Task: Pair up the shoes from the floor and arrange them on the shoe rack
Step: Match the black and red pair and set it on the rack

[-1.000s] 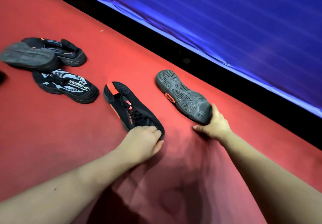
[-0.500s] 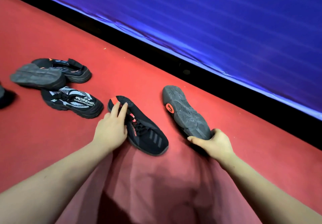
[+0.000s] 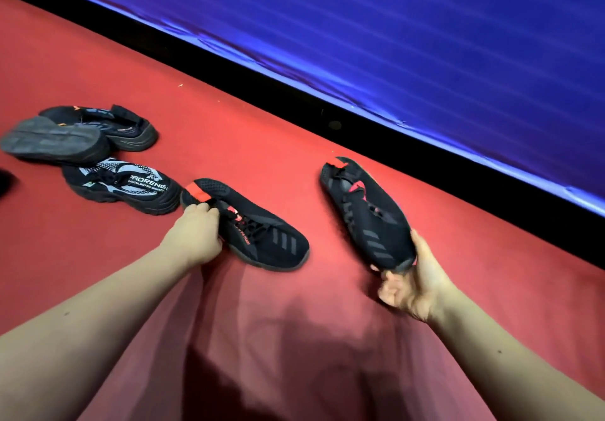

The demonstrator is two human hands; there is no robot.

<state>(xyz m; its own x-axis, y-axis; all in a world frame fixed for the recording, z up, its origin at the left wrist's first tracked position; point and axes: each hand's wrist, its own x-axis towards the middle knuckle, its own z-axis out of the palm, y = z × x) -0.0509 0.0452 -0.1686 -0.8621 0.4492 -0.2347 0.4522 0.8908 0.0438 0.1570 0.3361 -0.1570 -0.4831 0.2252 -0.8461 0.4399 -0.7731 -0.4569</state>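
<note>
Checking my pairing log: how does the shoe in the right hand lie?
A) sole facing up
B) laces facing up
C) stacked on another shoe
B: the shoe gripped at its toe by the right hand shows laces and red tongue, no sole. The left hand grips the other shoe.

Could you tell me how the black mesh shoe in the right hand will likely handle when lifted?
The black mesh shoe with the red heel tab is probably light: the right hand holds it by the toe alone. Its knit upper looks slack at the collar, so it likely squashes when gripped. The heel may swing.
</note>
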